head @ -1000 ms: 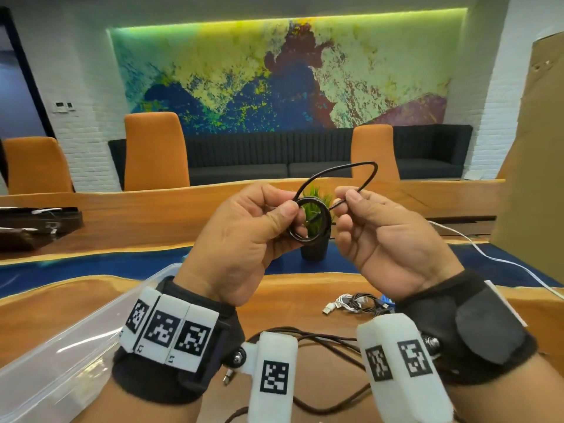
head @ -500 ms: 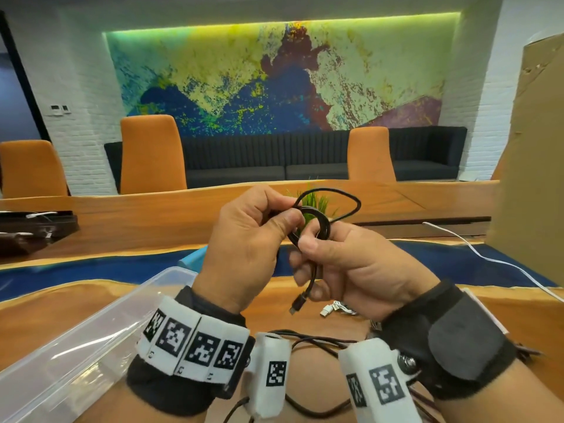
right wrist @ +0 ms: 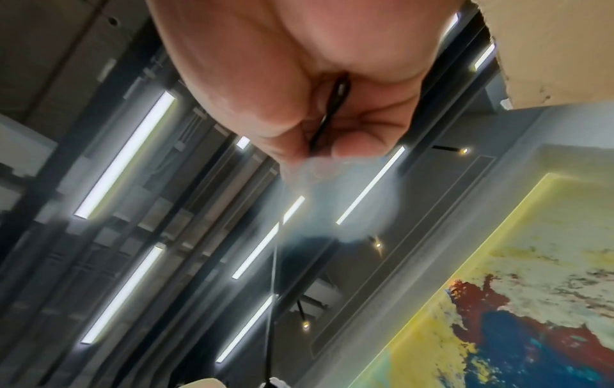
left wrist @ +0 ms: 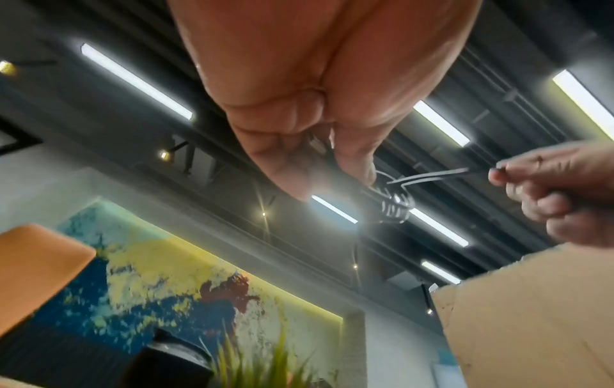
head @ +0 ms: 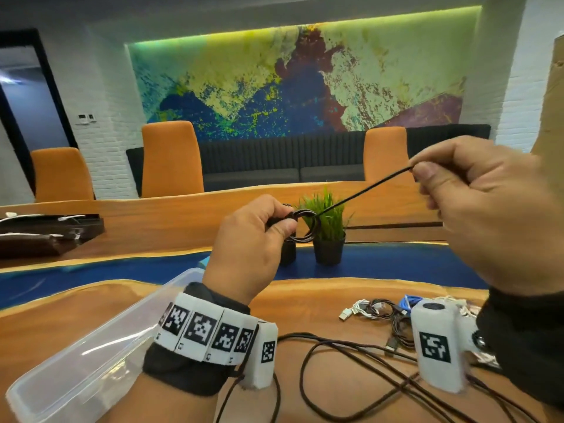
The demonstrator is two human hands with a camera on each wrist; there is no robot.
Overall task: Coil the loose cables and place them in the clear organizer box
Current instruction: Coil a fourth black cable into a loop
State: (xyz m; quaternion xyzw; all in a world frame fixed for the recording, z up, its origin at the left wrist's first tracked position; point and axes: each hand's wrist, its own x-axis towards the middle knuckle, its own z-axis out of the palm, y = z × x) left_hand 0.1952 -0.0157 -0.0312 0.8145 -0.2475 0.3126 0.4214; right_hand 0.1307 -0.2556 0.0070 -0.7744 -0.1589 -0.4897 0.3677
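Observation:
My left hand (head: 282, 222) pinches a small black cable coil (head: 305, 225) held up in front of me, above the table. From that coil a straight black strand (head: 363, 190) runs up and right to my right hand (head: 416, 172), which pinches its end between thumb and finger. In the left wrist view the coil (left wrist: 393, 203) hangs just past my left thumb, with the right hand (left wrist: 498, 174) holding the strand (left wrist: 432, 176) taut. The right wrist view shows the cable (right wrist: 329, 115) passing between my curled fingers. The clear organizer box (head: 91, 355) lies at the lower left.
Long dark cables (head: 351, 367) lie loose on the wooden table (head: 61, 325) under my wrists. A tangle of white and black cables (head: 375, 309) sits to the right. A small potted plant (head: 328, 230) stands beyond my hands. A cardboard sheet (head: 549, 102) leans at far right.
My right hand has left the coil and drawn the cable's end up and to the right, so the tail is pulled taut. The left hand still holds the coil.

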